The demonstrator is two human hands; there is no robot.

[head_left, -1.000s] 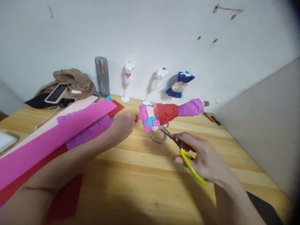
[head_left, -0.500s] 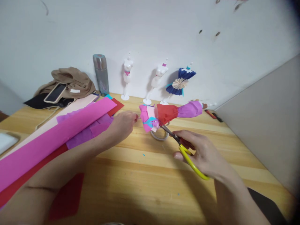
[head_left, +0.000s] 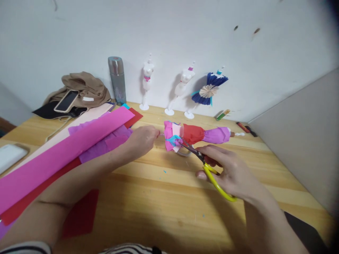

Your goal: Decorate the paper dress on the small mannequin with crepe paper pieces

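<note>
My left hand [head_left: 141, 139] is closed in a pinch on the top end of a small mannequin [head_left: 196, 135] that lies sideways over the wooden table [head_left: 164, 208]. It wears a crepe-paper dress of pink, red and purple, with a blue band. My right hand [head_left: 229, 173] grips yellow-handled scissors [head_left: 209, 169]. Their blade tips are at the blue and pink part of the dress. A ring of tape [head_left: 183, 152] lies just under the dress.
Pink, red and purple paper sheets [head_left: 66, 148] cover the table's left. Against the wall stand a steel flask [head_left: 117, 81], two bare white mannequins [head_left: 147, 83] and one with a blue paper skirt [head_left: 209, 91]. A phone [head_left: 66, 101] lies on a tan cloth. A grey panel [head_left: 299, 137] stands at right.
The view has shifted, so everything sits a little more to the right. The dressed mannequin has come lower, nearer the table. The scissors stay at the dress.
</note>
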